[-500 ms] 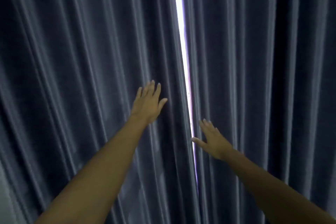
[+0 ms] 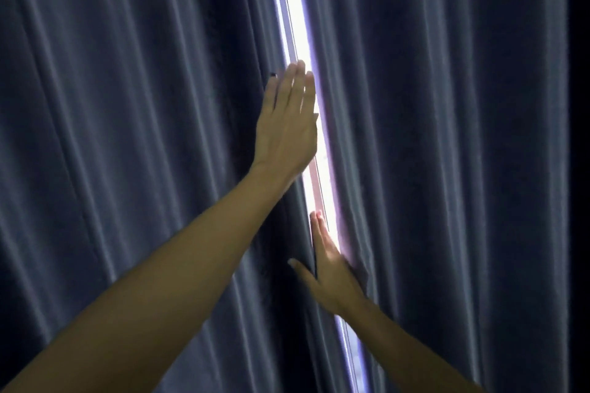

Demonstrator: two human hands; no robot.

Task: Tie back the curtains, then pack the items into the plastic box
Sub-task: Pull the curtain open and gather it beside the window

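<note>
Two dark blue-grey pleated curtains fill the view: the left curtain [image 2: 127, 137] and the right curtain [image 2: 447, 137]. A narrow bright gap [image 2: 298, 25] runs between them. My left hand [image 2: 287, 124] reaches up with straight fingers at the inner edge of the left curtain, its fingertips in the gap. Lower down, my right hand [image 2: 332, 268] has straight fingers slipped into the gap against the inner edge of the right curtain, thumb spread to the left. Neither hand holds anything. The plastic box and the items are out of view.
Bright daylight glares through the gap and hides what lies behind it. The far right edge of the view is black.
Both hands moved in from the curtain faces to the gap. The left hand went right and up, the right hand slid into the opening. The gap looks slightly wider.
</note>
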